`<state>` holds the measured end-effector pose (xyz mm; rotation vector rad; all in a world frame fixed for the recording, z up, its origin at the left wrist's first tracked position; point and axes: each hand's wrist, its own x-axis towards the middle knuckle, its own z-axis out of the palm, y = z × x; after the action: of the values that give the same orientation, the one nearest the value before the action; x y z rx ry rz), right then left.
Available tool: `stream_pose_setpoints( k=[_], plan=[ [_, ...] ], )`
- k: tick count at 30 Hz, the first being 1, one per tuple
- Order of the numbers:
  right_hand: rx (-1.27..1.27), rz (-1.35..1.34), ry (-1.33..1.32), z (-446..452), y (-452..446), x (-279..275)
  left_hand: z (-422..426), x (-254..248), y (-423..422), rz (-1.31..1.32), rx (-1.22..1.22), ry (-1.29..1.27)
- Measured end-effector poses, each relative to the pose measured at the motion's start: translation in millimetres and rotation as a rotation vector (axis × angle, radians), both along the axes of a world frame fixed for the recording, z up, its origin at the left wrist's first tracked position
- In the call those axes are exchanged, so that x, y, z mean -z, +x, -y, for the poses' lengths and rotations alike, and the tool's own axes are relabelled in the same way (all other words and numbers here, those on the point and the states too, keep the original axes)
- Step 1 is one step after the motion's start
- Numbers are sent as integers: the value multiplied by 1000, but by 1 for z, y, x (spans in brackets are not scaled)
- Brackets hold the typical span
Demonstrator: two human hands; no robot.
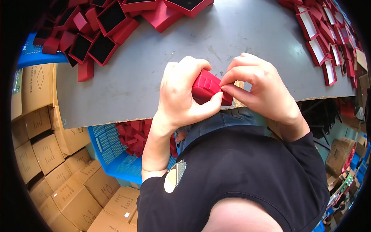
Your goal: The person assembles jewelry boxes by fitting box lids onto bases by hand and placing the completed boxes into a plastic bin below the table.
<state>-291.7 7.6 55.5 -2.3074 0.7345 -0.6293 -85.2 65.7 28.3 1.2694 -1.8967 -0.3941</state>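
Near the front edge of the grey table, my left hand [181,91] is wrapped round a small red box [206,86], its thumb along the lower side. The upward face of the box shows several ridges or folds. My right hand [257,85] meets the box at its right end, with thumb and index finger pinched together there. Whatever lies between those two fingertips is too small to make out. The box is held just over the table edge.
Red boxes with black insides [112,19] are heaped at the back left of the grey table [127,85]. Red trays with white insides [317,50] lie at the back right. Below the table, a blue basket [104,150] holds red pieces; cartons [69,197] are stacked at the left.
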Motion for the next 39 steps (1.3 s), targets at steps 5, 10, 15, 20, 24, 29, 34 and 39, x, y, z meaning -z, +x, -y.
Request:
stream_pose_setpoints(
  k=[5,10,15,20,24,29,34,39],
  plan=[
    [-31,15,-59,1,3,-1,-1,-1,-2,16,-20,44],
    [-64,153,411,14,-1,14,-2,-1,1,-22,3,59],
    [-73,122,303,12,-2,10,-2,-1,1,-7,-9,51],
    [-75,54,-72,7,1,5,-1,-1,-2,9,-39,34],
    [-61,82,-117,5,6,8,-1,2,-1,-17,-57,54],
    [-72,174,324,13,-2,20,-2,1,0,-49,-55,73],
    [-91,135,346,15,-5,16,-1,2,1,-35,-50,65],
    [-113,64,37,14,-2,8,-1,-1,-2,-11,-52,71]
  ],
)
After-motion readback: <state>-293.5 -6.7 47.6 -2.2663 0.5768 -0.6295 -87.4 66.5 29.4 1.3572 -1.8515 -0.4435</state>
